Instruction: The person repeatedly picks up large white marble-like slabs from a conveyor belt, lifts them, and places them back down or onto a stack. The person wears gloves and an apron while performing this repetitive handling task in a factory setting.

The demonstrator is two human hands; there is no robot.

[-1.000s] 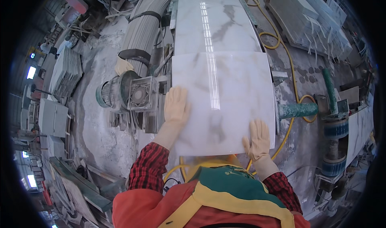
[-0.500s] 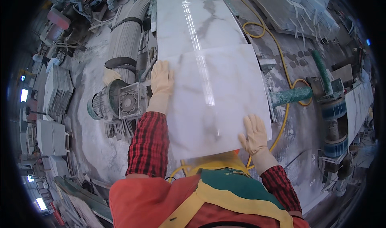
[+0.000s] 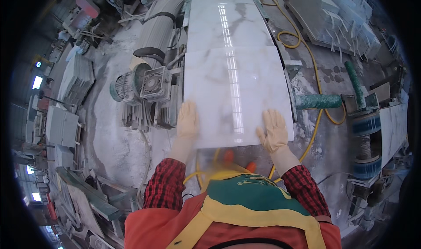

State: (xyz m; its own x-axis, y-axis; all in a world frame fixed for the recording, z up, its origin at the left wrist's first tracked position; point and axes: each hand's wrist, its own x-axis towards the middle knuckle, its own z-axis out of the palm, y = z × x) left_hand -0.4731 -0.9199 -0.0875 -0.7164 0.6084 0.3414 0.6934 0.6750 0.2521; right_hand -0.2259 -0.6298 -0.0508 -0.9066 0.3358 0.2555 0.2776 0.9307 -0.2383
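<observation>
Head view: a glossy white rectangular stone panel (image 3: 237, 91) lies under the cream-gloved left hand (image 3: 187, 121) and right hand (image 3: 273, 130), outstretched and flat near its near corners; a grey-veined polished slab (image 3: 206, 23) meets its far edge. Uneven pushing might skew it.

A slab workshop
A grimy motor (image 3: 127, 85), stacked panels (image 3: 78, 81), glossy veined slabs (image 3: 210, 82) and a trailing yellow hose (image 3: 319, 80) show it, as does the floor (image 3: 114, 143) (streaked with pale dust).
</observation>
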